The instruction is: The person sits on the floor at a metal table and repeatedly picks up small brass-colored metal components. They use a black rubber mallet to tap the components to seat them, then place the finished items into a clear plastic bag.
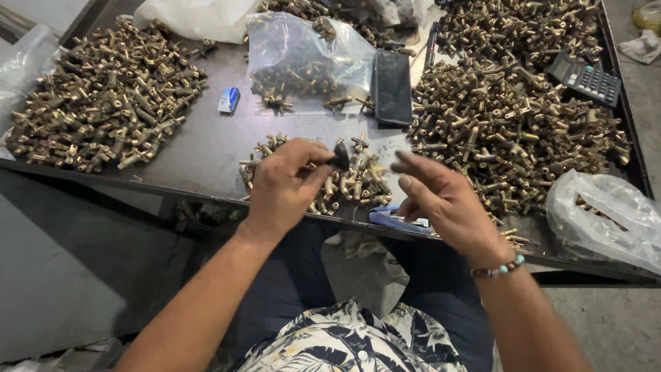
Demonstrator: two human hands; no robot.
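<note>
Head view. The left hand pinched a small dark knob-like part between thumb and fingers above a small cluster of brass fittings on the dark table. The right hand hovered just beside it, fingers spread and empty. A black phone and a calculator lay farther back among larger brass heaps.

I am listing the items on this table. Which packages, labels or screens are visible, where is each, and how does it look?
Clear plastic bag: top centre, holding brass fittings.
Phone: beside that bag, flat black rectangle, screen dark.
Calculator: upper right on the fittings, dark with grey keys.
Small packet: left of the bag, blue and white.
Second clear bag: right edge, crumpled.
</note>
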